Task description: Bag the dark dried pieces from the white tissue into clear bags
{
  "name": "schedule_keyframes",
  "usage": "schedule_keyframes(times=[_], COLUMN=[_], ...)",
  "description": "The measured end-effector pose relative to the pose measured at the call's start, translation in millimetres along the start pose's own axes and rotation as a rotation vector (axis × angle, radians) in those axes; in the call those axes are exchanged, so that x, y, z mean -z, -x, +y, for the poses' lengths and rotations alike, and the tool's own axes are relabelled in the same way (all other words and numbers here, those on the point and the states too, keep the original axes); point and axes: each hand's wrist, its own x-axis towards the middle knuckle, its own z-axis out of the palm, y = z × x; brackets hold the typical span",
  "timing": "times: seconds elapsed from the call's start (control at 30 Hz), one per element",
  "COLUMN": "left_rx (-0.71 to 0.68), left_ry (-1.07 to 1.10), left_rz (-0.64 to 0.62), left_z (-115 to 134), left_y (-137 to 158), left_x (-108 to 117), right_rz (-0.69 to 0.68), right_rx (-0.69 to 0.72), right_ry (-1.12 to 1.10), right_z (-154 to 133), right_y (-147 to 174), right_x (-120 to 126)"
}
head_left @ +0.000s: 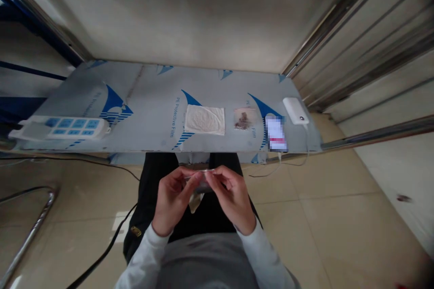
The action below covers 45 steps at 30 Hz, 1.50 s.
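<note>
Over my lap, both hands pinch the top edge of a small clear plastic bag [203,186]. My left hand [174,194] has its thumb and fingers closed on the left end of that edge. At the right end my right hand [232,194] grips in the same way, the two thumbs close together. A pale, yellowish piece [195,203] shows below the bag near my left hand; what it is I cannot tell. On the shelf in front lie a white cloth-like square packet [205,119] and a small clear bag with brown bits [243,118].
The metal shelf [152,99] carries printed protective film. A power strip [77,127] lies at its left, a phone [276,133] and a white power bank [295,110] with a cable at its right. A black cable [111,244] crosses the floor beside a chrome tube [34,230].
</note>
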Motion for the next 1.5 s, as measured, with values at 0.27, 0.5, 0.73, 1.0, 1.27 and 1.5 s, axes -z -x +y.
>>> schedule_keyframes(times=[0.27,0.5,0.73,1.0,1.27,1.5], left_rx=[-0.003,-0.055,-0.119,0.028,0.1,0.062], left_ry=[0.015,-0.055,-0.049,0.09,-0.008,-0.043], left_rz=[-0.063,-0.024,-0.068,0.0,0.015,0.056], left_z=[1,6,7,-3,-24,-30], left_y=[-5,-37,-68,-103,-89,-85], left_x=[-8,-18,-23,-42,-28,-8], right_rz=[0.106,0.134,0.248,0.326,0.46,0.244], right_rx=[0.068,0.09,0.139,0.177,-0.061,-0.045], right_ry=[0.08,0.039,0.063,0.178,0.816,1.099], right_z=[8,5,7,-10,19,37], right_y=[0,-19,-55,-122,-227,-245], right_x=[0,8,16,62,166,179])
